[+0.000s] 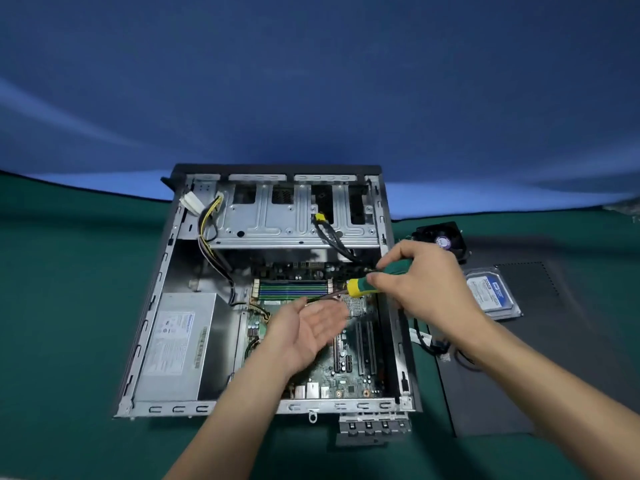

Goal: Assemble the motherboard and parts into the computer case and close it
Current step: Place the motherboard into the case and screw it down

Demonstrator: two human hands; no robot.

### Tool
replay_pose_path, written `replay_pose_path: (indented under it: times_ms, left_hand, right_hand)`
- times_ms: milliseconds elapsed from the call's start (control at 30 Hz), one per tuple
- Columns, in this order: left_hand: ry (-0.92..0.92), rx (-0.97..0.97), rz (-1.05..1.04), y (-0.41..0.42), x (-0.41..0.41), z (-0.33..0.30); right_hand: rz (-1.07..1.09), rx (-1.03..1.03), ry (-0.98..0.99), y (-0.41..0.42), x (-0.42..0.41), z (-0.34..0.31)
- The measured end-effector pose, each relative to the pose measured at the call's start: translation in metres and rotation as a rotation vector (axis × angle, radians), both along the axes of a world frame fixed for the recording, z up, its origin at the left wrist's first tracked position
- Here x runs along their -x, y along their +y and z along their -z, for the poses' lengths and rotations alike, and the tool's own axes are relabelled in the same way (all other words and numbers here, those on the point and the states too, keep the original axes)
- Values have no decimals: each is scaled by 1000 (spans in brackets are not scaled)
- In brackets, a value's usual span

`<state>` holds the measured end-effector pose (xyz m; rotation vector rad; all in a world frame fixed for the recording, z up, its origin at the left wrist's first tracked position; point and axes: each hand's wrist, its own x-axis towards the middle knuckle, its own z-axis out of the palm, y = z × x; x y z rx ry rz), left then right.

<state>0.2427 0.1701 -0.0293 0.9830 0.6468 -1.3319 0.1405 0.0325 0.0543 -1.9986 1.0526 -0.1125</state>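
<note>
An open metal computer case (162, 282) lies on the green table. The green motherboard (349, 372) sits inside it on the right, with memory slots (292, 289) and a small silver heatsink (356, 306). My right hand (426, 285) grips a screwdriver with a green and yellow handle (360, 284) above the heatsink; its dark shaft slants down to the left. My left hand (308, 329) hovers palm up over the board, fingers straight, just under the shaft's tip. A grey power supply (176, 344) fills the case's left side.
A hard drive (491, 296) with a blue label and a black fan (445, 240) lie right of the case, on and beside a dark side panel (491, 393). Loose black cables (433, 344) rest by the case's right wall. Yellow and black cables (207, 226) hang inside at top left.
</note>
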Motion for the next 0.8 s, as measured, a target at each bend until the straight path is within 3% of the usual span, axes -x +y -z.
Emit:
replay_pose_path:
  times_ms: [100, 200, 300, 467, 667, 800]
  left_hand:
    - [-117, 50, 367, 19, -17, 1]
    - [-330, -38, 601, 27, -32, 5]
    - [-516, -156, 712, 20, -40, 17]
    - [-668, -232, 832, 5, -35, 37]
    - [-1073, -400, 1241, 5, -29, 52]
    - [-1079, -370, 1285, 6, -28, 56]
  right_hand:
    - [39, -14, 25, -1, 8, 0]
    - [18, 3, 111, -1, 16, -1]
    - [-41, 37, 213, 0, 19, -2]
    - [-154, 117, 404, 6, 19, -2]
    - [-276, 233, 606, 18, 12, -1]
    - [-385, 283, 688, 26, 12, 3]
